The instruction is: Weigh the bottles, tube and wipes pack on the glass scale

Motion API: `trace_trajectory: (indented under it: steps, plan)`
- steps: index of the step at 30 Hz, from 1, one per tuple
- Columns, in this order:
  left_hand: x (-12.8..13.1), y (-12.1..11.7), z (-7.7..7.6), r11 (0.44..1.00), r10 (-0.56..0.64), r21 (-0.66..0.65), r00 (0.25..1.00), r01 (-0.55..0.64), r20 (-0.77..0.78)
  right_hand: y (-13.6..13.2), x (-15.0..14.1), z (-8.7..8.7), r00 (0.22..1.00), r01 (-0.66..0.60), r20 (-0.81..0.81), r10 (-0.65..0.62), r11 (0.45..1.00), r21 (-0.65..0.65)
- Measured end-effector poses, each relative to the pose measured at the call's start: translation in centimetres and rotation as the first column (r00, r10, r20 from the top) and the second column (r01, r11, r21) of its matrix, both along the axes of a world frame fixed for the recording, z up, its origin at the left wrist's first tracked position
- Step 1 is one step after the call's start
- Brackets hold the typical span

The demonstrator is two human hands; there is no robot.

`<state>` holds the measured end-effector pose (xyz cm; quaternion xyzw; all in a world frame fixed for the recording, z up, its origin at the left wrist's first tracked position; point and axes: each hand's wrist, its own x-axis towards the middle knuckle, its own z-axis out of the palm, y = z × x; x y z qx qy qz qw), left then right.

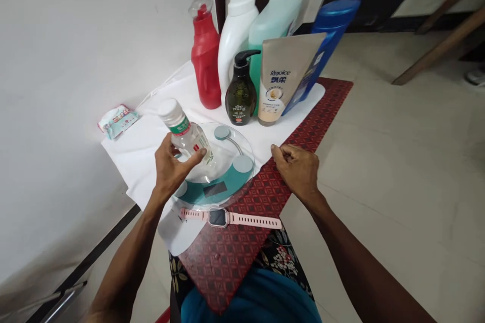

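On the white cloth [138, 164] at the left edge of the bench [227, 267] we have a small printed packet [118, 121], and near it the grip of our left hand [167, 167] pinches a white-capped clear bottle [189, 136] over the round glass scale [232, 179]; whether its base touches, we cannot tell. The pink-strapped smartwatch [217, 217] lies toward the near corner, with the dark pump bottle [240, 93] and Rejoice tube [280, 81] toward the far end. At the right edge, the grip of our right hand [299, 169] is curled, thumb pressed against fingers.
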<state>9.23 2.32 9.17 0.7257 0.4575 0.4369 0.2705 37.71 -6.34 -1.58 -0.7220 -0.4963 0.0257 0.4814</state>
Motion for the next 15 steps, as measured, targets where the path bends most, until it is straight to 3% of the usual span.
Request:
trace_trajectory:
  steps: [9, 15]
  plan:
    - [0.7, -1.5, -1.2, 0.999, 0.037, 0.008, 0.994, -0.037, -0.102, 0.3, 0.1, -0.4, 1.000, -0.013, 0.008, 0.012, 0.999, 0.045]
    - [-2.0, -1.8, -2.2, 1.000, -0.007, -0.020, 0.998, 0.008, 0.061, 0.2, 0.1, -0.3, 1.000, -0.023, 0.011, 0.022, 0.998, 0.050]
